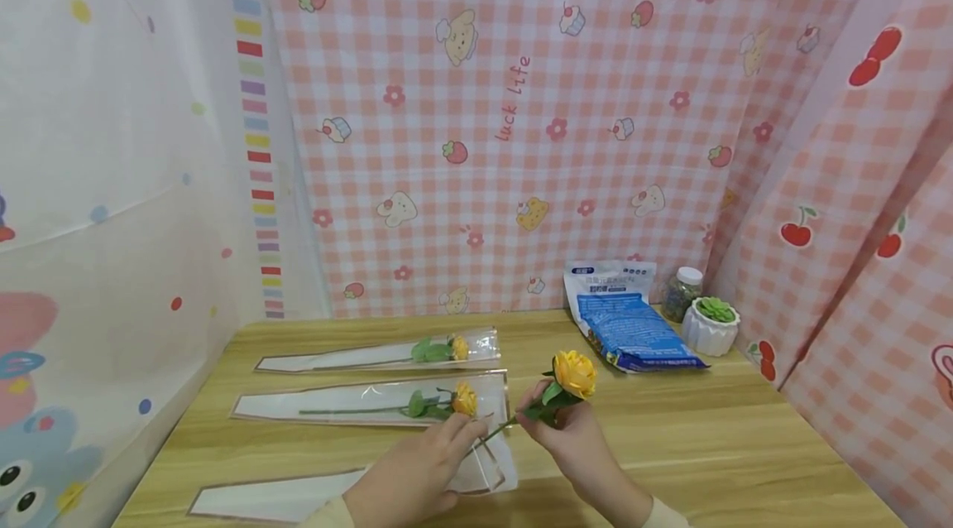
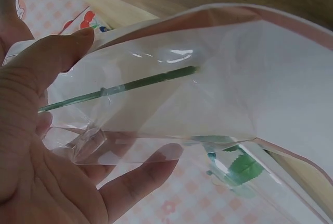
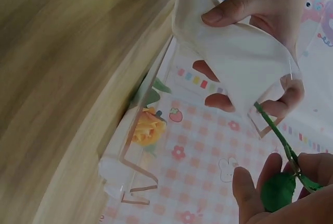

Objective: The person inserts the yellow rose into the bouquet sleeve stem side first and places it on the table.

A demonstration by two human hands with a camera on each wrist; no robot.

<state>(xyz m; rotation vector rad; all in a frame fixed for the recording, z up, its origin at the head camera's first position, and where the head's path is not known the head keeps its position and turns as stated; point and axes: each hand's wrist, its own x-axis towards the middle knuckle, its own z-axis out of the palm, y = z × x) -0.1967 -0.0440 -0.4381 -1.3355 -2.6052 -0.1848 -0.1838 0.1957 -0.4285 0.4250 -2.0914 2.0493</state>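
My right hand (image 1: 584, 449) pinches the green stem of a yellow artificial rose (image 1: 575, 375) just below its bloom and leaves. My left hand (image 1: 417, 466) holds the mouth end of a flower sleeve (image 1: 279, 497), which has a white back, clear front and pinkish-brown border. In the right wrist view, the left thumb lies on the sleeve (image 3: 229, 47), with fingers behind and at its edge. The lower stem (image 2: 151, 82) shows inside the sleeve's mouth in the left wrist view. The bloom is outside, to the right of the opening.
Two similar sleeves lie farther back, each with a yellow rose: the middle one (image 1: 268, 405) and the rear one (image 1: 335, 359). At the back right stand a blue-and-white bag (image 1: 633, 325), a lidded jar (image 1: 681, 296) and a potted succulent (image 1: 711, 329). Checked cloth (image 1: 417, 172) hangs behind the wooden table (image 1: 707, 437).
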